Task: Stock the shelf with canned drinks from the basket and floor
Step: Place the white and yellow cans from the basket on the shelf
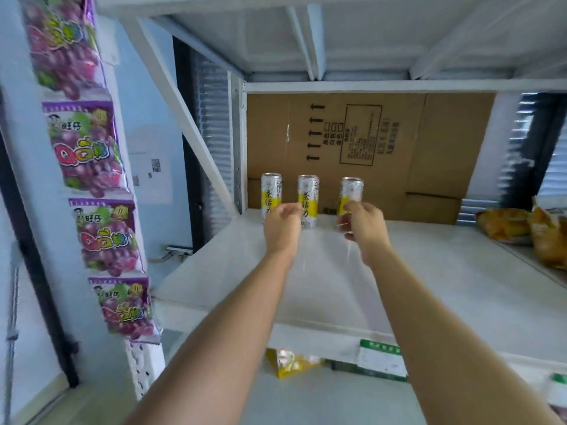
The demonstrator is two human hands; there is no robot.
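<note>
Right grip (365,230) wraps right can (352,191) | left grip (282,228) loose, empty | cans (307,194) slim, white, yellow-banded

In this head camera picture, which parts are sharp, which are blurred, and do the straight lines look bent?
Head view: the cans in the middle are fairly sharp, with readable labels; the candy packets at the left edge are smeared; the right hand is slightly blurred at its fingers; the white shelf post leans strongly, as a wide lens makes it; the light is soft, without hard shadows.
</note>
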